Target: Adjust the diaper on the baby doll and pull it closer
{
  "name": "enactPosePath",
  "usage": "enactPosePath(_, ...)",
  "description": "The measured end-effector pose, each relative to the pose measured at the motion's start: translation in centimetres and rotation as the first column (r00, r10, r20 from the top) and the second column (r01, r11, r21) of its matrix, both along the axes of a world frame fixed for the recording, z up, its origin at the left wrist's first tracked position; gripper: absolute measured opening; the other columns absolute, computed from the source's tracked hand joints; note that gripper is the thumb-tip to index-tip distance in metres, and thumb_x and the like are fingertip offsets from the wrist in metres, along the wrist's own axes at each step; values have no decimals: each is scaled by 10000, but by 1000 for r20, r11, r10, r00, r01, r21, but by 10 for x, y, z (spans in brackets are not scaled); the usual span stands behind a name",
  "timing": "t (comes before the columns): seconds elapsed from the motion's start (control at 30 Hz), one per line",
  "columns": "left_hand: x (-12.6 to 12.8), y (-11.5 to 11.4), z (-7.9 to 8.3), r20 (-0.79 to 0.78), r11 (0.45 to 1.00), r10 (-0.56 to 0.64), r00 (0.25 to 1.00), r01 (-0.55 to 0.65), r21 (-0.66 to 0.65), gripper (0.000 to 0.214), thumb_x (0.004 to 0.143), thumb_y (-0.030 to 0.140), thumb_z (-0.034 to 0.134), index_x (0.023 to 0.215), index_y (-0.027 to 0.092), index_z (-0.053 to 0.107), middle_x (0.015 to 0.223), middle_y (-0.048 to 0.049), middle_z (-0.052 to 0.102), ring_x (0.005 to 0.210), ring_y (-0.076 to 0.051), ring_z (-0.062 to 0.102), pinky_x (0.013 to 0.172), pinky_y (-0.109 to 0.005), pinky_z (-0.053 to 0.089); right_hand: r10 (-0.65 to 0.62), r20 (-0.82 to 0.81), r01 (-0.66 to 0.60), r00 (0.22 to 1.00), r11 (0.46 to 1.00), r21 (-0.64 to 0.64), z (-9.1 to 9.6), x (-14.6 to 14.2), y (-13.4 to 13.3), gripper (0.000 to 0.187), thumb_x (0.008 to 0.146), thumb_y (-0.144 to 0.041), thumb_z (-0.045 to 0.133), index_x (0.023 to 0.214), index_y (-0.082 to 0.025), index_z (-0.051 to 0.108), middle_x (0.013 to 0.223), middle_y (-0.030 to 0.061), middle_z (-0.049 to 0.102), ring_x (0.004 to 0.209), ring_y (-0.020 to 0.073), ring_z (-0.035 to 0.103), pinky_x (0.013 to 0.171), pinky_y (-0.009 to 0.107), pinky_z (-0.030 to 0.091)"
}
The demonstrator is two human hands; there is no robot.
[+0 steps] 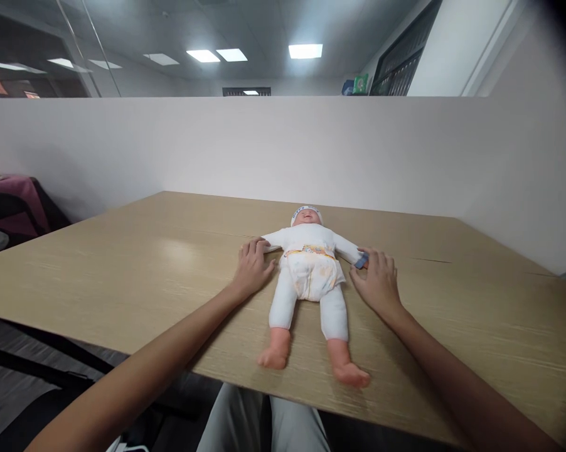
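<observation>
A baby doll (pixel 311 276) in a white outfit, a diaper and a small cap lies on its back on the wooden table (pixel 146 270), its bare feet toward me. My left hand (pixel 252 267) rests flat on the table, fingers stretched out over the end of the doll's arm on that side. My right hand (pixel 379 279) lies at the doll's other arm, fingers loosely bent beside a small blue object (pixel 362 260) at the sleeve's end. Whether the right hand grips it is unclear.
A white partition wall (pixel 283 150) rises right behind the table and along its right side. Dark chairs and a pink cloth (pixel 14 194) stand at the far left. My grey-trousered legs (pixel 264 424) show under the table's near edge.
</observation>
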State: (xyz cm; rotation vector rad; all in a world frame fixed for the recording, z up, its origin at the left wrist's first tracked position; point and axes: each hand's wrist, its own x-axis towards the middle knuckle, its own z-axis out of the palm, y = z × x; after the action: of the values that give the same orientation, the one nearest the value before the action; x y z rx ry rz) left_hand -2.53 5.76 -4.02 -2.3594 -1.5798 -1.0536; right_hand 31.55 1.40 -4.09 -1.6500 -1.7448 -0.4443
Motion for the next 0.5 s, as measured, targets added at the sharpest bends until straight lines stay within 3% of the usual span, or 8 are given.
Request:
enactPosePath(0.1,3,24,-1,-79,1000,27,996,-27,-8,488,931,377,608,1359,180,477,1445,-161,552,1308,-343,484,1101,-454,353,36,93,-28,995,996,-86,-9,1,12,560,926,-340,540,1455,-165,481,1452,184,571,1268,379,495,1006,493,422)
enactPosePath(0.23,12,59,3,-105,997,56,993,-62,-55,402,918,361,606,1270,183,527,1233,-169,672,1188,-372,581,1026,-471,375,54,109,-31,993,980,-198,-14,6,37,608,971,-378,499,1531,-153,420,1489,179,558,1271,367,519,1001,470,429)
enactPosePath(0.37,21,88,8,-151,989,77,986,-95,-116,432,868,382,661,1225,177,533,1026,-153,723,1012,-381,661,927,-458,393,31,87,-8,996,968,-249,-9,8,72,457,967,-381,515,1347,-135,578,1247,179,686,1074,330,605,890,402,435)
enactPosePath(0.5,25,109,8,-169,983,108,980,-131,-132,616,872,427,662,1378,150,445,1056,-165,734,1051,-379,663,927,-440,386,-14,91,35,996,973,-228,-6,6,103,345,937,-371,553,1169,-125,624,1109,189,702,990,331,602,811,382,401)
